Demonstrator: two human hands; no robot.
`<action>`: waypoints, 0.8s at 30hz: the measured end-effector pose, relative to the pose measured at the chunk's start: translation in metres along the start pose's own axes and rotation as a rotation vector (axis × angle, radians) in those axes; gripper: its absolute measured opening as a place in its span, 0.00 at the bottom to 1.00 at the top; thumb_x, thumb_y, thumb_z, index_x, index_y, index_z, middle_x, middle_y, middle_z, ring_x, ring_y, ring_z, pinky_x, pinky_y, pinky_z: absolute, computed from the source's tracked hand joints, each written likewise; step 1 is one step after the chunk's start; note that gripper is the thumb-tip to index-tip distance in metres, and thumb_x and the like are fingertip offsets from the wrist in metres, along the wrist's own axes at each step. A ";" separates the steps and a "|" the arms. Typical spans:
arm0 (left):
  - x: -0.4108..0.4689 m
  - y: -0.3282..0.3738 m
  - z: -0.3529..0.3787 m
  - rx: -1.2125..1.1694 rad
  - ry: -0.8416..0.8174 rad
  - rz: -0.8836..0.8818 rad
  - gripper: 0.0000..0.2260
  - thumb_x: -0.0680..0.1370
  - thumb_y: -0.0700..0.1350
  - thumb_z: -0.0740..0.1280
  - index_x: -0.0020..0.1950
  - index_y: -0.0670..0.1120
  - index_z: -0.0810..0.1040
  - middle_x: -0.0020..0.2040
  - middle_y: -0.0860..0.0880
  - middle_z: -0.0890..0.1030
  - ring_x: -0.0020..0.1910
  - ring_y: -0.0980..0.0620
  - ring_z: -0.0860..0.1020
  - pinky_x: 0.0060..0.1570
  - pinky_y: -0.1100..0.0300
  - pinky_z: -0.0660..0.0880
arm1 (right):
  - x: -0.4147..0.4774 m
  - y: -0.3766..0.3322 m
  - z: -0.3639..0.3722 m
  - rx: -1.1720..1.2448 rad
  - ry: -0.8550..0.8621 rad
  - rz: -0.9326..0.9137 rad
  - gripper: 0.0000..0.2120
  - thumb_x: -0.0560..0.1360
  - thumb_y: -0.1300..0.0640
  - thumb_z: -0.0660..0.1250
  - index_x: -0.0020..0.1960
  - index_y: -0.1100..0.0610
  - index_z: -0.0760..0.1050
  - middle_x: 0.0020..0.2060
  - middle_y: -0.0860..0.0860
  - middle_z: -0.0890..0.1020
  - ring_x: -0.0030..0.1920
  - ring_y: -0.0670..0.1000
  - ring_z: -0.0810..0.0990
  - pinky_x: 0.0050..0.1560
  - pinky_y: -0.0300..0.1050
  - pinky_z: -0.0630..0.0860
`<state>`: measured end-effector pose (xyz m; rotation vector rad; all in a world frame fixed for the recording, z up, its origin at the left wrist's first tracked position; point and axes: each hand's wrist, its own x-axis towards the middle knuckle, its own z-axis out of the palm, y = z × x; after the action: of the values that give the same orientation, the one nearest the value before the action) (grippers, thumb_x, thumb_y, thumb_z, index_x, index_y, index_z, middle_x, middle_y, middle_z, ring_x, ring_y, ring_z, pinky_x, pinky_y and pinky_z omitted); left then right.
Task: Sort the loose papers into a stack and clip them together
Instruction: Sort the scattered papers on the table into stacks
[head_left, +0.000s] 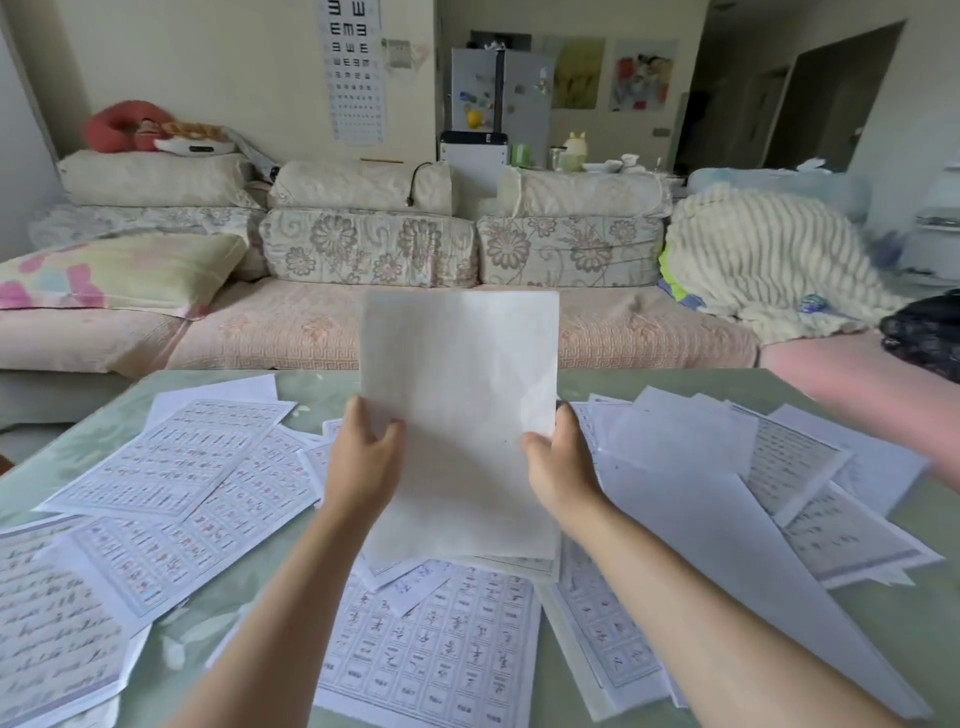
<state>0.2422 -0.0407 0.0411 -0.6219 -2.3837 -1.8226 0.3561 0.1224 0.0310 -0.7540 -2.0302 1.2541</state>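
Note:
Both hands hold a small stack of white papers upright above the middle of the table, blank back side toward me. My left hand grips its left edge, thumb on the near face. My right hand grips the right edge the same way. Several loose printed practice sheets lie scattered over the table: a spread at the left, a sheet at the front middle, and a pile at the right. No clip is visible.
The pale green table ends at its far edge just before a floral sofa. A pillow lies at the sofa's left, and a striped blanket at its right.

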 end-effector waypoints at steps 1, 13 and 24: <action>0.002 0.006 0.006 -0.001 -0.057 -0.010 0.08 0.74 0.42 0.63 0.52 0.50 0.73 0.45 0.52 0.80 0.46 0.47 0.78 0.49 0.51 0.75 | 0.005 -0.001 -0.012 0.013 0.037 0.022 0.13 0.75 0.64 0.60 0.58 0.55 0.70 0.49 0.51 0.81 0.47 0.53 0.79 0.43 0.44 0.71; -0.066 0.025 0.153 0.077 -0.555 -0.254 0.06 0.69 0.36 0.62 0.40 0.42 0.78 0.36 0.45 0.81 0.31 0.48 0.76 0.32 0.59 0.73 | 0.014 0.092 -0.168 -0.273 0.015 0.388 0.17 0.66 0.61 0.57 0.55 0.55 0.71 0.48 0.54 0.79 0.47 0.57 0.80 0.40 0.46 0.75; -0.124 0.033 0.242 0.610 -0.673 -0.185 0.27 0.71 0.46 0.69 0.67 0.40 0.68 0.63 0.40 0.69 0.62 0.41 0.72 0.60 0.52 0.74 | -0.004 0.139 -0.238 -0.877 -0.130 0.538 0.20 0.76 0.56 0.62 0.66 0.61 0.71 0.65 0.61 0.74 0.65 0.60 0.73 0.63 0.47 0.72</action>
<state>0.4114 0.1598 -0.0369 -1.0708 -3.2877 -0.8776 0.5585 0.3044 -0.0133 -1.7426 -2.5872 0.6000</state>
